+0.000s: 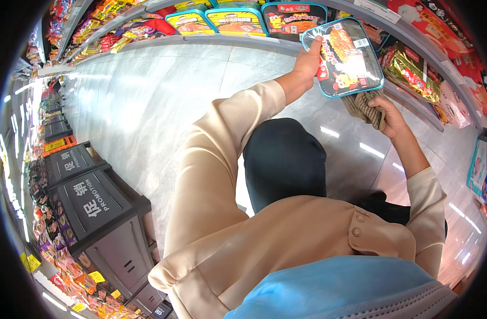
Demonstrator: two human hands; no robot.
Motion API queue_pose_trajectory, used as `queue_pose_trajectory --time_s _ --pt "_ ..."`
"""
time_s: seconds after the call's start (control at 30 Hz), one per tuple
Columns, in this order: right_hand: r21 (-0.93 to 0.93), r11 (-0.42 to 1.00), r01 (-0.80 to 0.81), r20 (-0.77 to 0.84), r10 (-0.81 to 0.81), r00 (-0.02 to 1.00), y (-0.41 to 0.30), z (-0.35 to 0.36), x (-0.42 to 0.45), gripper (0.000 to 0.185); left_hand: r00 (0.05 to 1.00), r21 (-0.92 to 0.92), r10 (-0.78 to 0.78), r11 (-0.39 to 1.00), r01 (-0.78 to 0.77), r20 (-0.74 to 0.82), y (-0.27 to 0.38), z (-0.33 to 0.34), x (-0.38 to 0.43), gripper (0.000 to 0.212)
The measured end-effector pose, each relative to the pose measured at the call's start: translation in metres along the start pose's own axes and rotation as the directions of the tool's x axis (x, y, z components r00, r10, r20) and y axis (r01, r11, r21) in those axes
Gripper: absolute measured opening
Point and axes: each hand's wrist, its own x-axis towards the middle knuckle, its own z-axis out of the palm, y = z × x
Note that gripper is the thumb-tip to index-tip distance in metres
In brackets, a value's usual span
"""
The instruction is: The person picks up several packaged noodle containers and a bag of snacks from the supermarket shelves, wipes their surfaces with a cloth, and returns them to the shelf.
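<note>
A rectangular packaged noodle tray [345,58] with a black printed top and turquoise rim is tilted in front of the lower shelf. My left hand [309,60] grips its left edge, the thumb on the printed face. My right hand [389,115] holds a bunched brown ribbed cloth [365,107] just below the tray's lower right edge; whether the cloth touches the tray cannot be told. Behind the tray, on the shelf, stand a similar black package [293,18] and yellow-topped packages [237,22] with blue rims.
The grey shelf edge [422,38] curves across the top and right. Gold noodle packs [412,73] lie at the right on the lower shelf. My bent knee [285,159] is below the hands. Dark promotion bins [96,199] holding small packaged goods line the left side.
</note>
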Motion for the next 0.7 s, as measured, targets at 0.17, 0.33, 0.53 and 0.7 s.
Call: queue_pose_trajectory --time_s 0.17,0.33,0.53,0.7 --pt "-0.17 0.983 -0.072 -0.159 0.045 0.986 -0.027 0.018 0.016 0.051 0.985 -0.045 -0.032 0.998 0.041 0.171 -0.014 -0.021 0.022 0.049" --pt "-0.217 0.971 0.1 -0.316 -0.167 0.934 -0.033 0.024 0.031 0.045 0.961 0.295 0.095 0.94 -0.172 0.258 0.016 -0.05 0.038 0.041" --pt "-0.288 0.896 0.337 -0.416 -0.434 0.799 -0.035 0.02 0.051 0.026 0.823 0.723 0.362 0.402 -0.561 0.438 0.013 -0.062 0.083 0.051" --pt "-0.206 0.871 0.446 -0.611 -0.471 0.637 -0.044 0.027 0.066 0.019 0.883 0.639 0.295 0.61 -0.469 0.365 0.0 -0.045 0.091 0.03"
